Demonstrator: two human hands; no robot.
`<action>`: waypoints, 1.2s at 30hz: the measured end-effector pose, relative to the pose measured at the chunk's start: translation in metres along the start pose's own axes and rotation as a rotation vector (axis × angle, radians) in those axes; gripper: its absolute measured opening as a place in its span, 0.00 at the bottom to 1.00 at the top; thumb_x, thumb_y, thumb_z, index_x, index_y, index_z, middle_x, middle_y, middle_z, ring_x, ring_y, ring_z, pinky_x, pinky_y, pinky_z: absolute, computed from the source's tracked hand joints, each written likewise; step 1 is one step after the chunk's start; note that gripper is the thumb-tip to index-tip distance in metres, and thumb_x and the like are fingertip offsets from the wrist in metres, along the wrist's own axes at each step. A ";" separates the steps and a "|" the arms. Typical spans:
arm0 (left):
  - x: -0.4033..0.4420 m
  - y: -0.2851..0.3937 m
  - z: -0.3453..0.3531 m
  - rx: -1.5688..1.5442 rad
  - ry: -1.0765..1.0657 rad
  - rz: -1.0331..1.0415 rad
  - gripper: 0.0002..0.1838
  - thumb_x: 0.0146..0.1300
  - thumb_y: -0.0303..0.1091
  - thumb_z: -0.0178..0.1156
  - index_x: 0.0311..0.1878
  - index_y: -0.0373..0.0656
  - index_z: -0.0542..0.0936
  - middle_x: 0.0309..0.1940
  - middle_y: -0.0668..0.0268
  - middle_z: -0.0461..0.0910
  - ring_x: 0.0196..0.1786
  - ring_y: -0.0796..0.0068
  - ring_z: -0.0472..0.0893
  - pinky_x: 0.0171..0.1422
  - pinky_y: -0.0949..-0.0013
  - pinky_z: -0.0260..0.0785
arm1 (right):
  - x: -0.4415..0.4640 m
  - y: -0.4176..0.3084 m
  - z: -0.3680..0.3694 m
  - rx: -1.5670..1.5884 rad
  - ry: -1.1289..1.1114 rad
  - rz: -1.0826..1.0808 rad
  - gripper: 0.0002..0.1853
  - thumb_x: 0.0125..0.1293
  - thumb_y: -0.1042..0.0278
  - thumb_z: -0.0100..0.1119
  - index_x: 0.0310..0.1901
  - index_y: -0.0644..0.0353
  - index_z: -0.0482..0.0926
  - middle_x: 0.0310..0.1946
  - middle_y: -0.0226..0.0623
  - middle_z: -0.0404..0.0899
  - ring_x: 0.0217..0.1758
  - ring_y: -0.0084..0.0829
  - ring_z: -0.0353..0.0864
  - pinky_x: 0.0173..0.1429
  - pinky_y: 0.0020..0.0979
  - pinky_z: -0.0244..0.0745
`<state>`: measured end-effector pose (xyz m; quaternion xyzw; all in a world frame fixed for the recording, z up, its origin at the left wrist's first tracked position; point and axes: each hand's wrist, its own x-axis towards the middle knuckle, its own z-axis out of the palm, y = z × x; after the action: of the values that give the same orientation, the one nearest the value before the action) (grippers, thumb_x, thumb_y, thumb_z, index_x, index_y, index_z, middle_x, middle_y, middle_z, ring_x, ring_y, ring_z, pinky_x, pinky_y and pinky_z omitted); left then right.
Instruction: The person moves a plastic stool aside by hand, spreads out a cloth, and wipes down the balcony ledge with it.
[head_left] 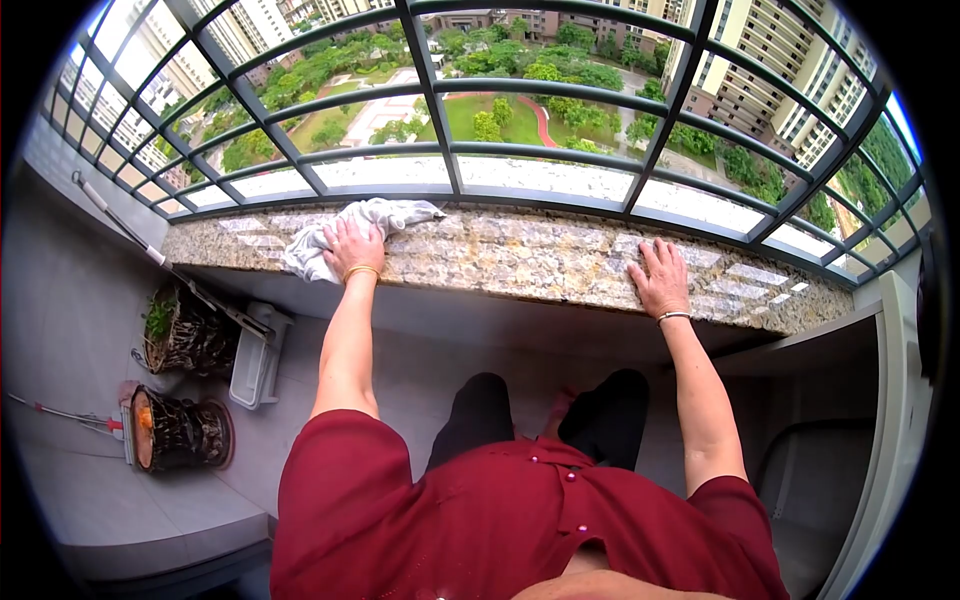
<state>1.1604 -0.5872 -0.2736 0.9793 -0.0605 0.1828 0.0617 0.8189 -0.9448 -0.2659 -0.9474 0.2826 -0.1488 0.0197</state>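
Note:
On the left part of the speckled granite sill (520,255), my left hand (353,248) presses down on a bunched white and grey cloth (308,252). Its fingers curve into the folds and hold the cloth against the stone. Folds of the cloth (395,214) spread to the right of the fingers, towards the window bars. Farther right, my right hand (662,280) rests palm down on the bare stone near the front edge. Its fingers are apart and nothing is in them.
Dark metal window bars (445,145) rise behind the sill. At left are a long metal pole (118,218), a grey plastic bucket (255,372), a potted plant (185,335), a second dark pot (185,430) and a red-and-white handled tool (75,415). A pale door-like panel (885,430) stands at right.

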 end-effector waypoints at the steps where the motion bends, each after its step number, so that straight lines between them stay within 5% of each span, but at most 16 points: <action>1: 0.000 0.000 0.000 0.000 -0.001 0.000 0.29 0.60 0.54 0.49 0.61 0.49 0.69 0.66 0.64 0.62 0.71 0.59 0.52 0.67 0.46 0.49 | 0.000 0.000 0.000 0.000 -0.001 0.000 0.26 0.62 0.46 0.50 0.58 0.52 0.71 0.63 0.43 0.62 0.67 0.45 0.55 0.69 0.44 0.48; 36: 0.000 0.001 -0.004 -0.003 -0.019 0.000 0.30 0.59 0.54 0.49 0.62 0.49 0.69 0.66 0.64 0.62 0.72 0.59 0.51 0.67 0.47 0.49 | 0.001 0.001 0.001 0.000 0.001 0.012 0.24 0.62 0.51 0.50 0.58 0.52 0.71 0.62 0.41 0.63 0.67 0.43 0.56 0.69 0.43 0.49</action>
<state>1.1585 -0.5873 -0.2700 0.9810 -0.0614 0.1732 0.0627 0.8201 -0.9460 -0.2664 -0.9457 0.2881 -0.1491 0.0203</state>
